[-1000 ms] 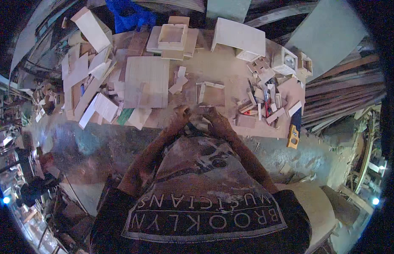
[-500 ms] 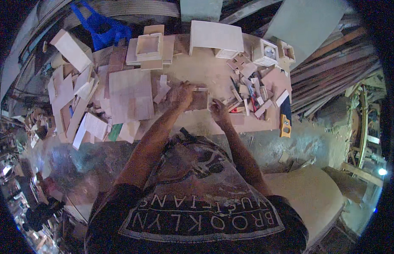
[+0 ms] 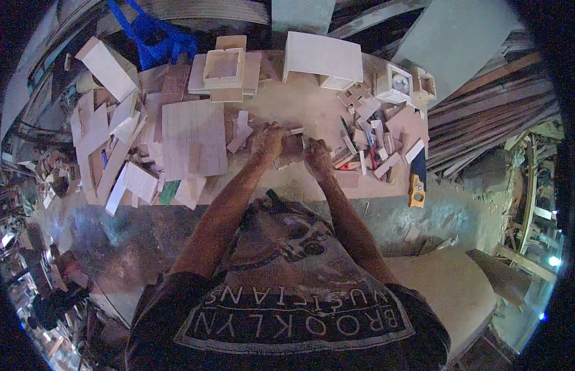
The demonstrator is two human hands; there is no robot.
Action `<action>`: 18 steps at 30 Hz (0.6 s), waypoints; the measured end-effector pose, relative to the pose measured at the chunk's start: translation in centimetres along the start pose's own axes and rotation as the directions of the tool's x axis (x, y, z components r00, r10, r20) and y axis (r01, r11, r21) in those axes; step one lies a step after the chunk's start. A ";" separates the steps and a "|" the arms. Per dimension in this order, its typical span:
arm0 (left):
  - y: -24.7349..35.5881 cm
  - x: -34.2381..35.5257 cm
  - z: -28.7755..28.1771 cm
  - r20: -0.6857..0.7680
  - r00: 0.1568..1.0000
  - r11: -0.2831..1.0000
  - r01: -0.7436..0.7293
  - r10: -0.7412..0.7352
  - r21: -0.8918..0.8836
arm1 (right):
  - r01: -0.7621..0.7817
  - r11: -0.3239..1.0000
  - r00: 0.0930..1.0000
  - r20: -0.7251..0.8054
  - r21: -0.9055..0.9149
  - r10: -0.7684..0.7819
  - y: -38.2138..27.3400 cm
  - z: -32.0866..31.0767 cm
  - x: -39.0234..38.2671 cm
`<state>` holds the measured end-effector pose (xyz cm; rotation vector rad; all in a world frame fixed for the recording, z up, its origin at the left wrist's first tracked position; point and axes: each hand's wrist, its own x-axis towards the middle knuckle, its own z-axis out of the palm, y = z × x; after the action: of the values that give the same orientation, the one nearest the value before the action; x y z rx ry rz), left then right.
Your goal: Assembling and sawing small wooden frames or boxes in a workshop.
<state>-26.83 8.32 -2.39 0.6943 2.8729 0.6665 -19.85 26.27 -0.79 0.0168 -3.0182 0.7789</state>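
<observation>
Between my two hands is a small wooden box or frame (image 3: 292,146) with a brown inner panel and a pale strip along its far edge. My left hand (image 3: 267,141) is closed on its left side. On the opposite side my right hand (image 3: 318,157) is closed too, its fingers bent at the right edge. Both palms hide much of the piece's sides. Just left of my left hand lie small pale wood offcuts (image 3: 240,131). To the right of my right hand is a heap of small wood blocks (image 3: 377,139) with a few tools among them.
A pale wooden cabinet body (image 3: 323,55) stands at the far side of the workbench (image 3: 262,185). Stacked drawer-like boxes (image 3: 224,67) sit left of it. A large flat panel (image 3: 193,139) lies at left, and a handsaw with a yellow handle (image 3: 417,188) at the right edge.
My right hand has moved in against the piece's right edge, its fingers closing. My left hand stays at the left side. The whole view has shifted slightly.
</observation>
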 end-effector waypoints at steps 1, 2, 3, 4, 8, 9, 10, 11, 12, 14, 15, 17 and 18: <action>0.1 -0.1 0.0 -0.036 0.999 0.998 -0.012 0.010 -0.060 | 0.002 1.000 1.000 0.001 -0.001 -0.002 -0.2 -0.4 0.0; 0.2 -0.1 0.1 -0.071 0.997 0.992 -0.026 0.018 -0.119 | 0.005 1.000 1.000 -0.009 0.003 -0.005 -0.6 -0.8 0.0; 0.3 -0.2 0.0 -0.070 0.997 0.992 -0.025 0.016 -0.122 | 0.003 1.000 1.000 -0.002 -0.014 -0.003 -0.9 -1.2 -0.1; 0.5 -0.3 0.0 -0.065 0.998 0.989 0.005 -0.014 -0.150 | 0.005 1.000 1.000 -0.017 0.006 -0.005 -1.3 -1.5 0.0; 0.9 -0.6 -0.5 -0.326 0.942 0.995 -0.099 0.083 -0.032 | 0.021 1.000 0.999 0.039 -0.016 -0.021 -2.2 -2.6 0.5; 0.9 -0.5 -0.8 -0.326 0.942 0.995 -0.099 0.084 -0.031 | 0.004 1.000 0.999 0.033 0.017 -0.004 -2.2 -2.7 0.7; 0.9 -0.4 -1.2 -0.162 0.986 0.995 -0.058 0.044 -0.084 | -0.009 1.000 0.998 0.070 0.015 0.008 -2.1 -2.8 0.7; 0.9 -0.3 -1.5 0.022 1.000 0.992 -0.002 0.005 -0.130 | 0.016 1.000 0.999 0.029 0.015 -0.017 -2.0 -2.8 0.7; 1.0 -0.2 -1.8 0.006 1.000 0.991 -0.009 0.010 -0.131 | 0.042 0.999 0.999 -0.012 0.014 -0.042 -1.9 -2.8 0.7; 1.1 -0.1 -2.3 0.060 0.998 1.000 -0.004 0.004 -0.003 | 0.009 1.000 1.000 -0.002 0.007 -0.009 -1.6 -2.6 0.6; 1.1 -0.1 -2.5 0.079 0.997 1.000 0.006 -0.007 0.006 | -0.055 0.998 0.998 0.043 -0.007 0.055 -1.5 -2.5 0.5; 1.0 -0.2 -2.4 0.124 0.991 0.999 0.045 -0.046 0.012 | -0.036 0.999 0.999 0.009 0.027 0.036 -1.4 -2.3 0.4; 0.9 -0.3 -2.2 0.124 0.991 0.999 0.045 -0.046 0.012 | -0.046 0.998 0.999 0.004 0.041 0.046 -1.3 -2.1 0.4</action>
<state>-26.67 8.08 -0.01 0.6451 2.7703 0.5826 -20.14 26.17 1.73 -0.0511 -3.0149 0.8447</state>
